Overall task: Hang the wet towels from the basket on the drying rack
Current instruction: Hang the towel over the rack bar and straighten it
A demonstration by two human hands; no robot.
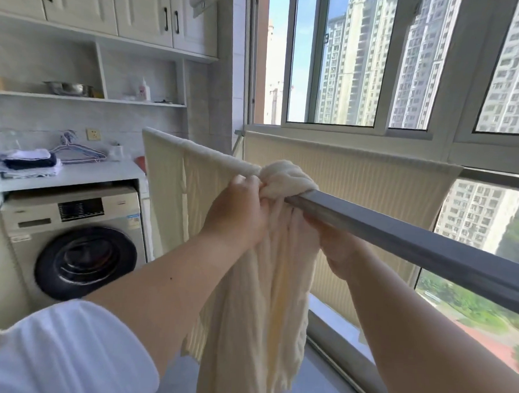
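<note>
Two cream towels are up already: one spread flat along the far rail [343,176] by the window, another draped over the left stretch of the near rail [175,174]. Now the third, a bunched towel [267,257], sits thrown over the grey bar of the drying rack [415,243], a wad of it humped on top and the rest hanging in long twisted folds towards the floor. The left hand [239,213] has its fingers closed on the cloth just beside the hump at the bar. The right hand [339,248] is lower, under the bar, apparently holding the hanging folds, though its fingers are mostly hidden and I cannot tell how firmly they close. So, by my reading, this towel is over the rail but not yet spread; plenty of bare bar waits to the right. The basket is out of view, so what remains in it is anyone's guess. On the worktop [82,172] above the washing machine [78,241] lie folded clothes [28,161] and wire hangers [80,154].
</note>
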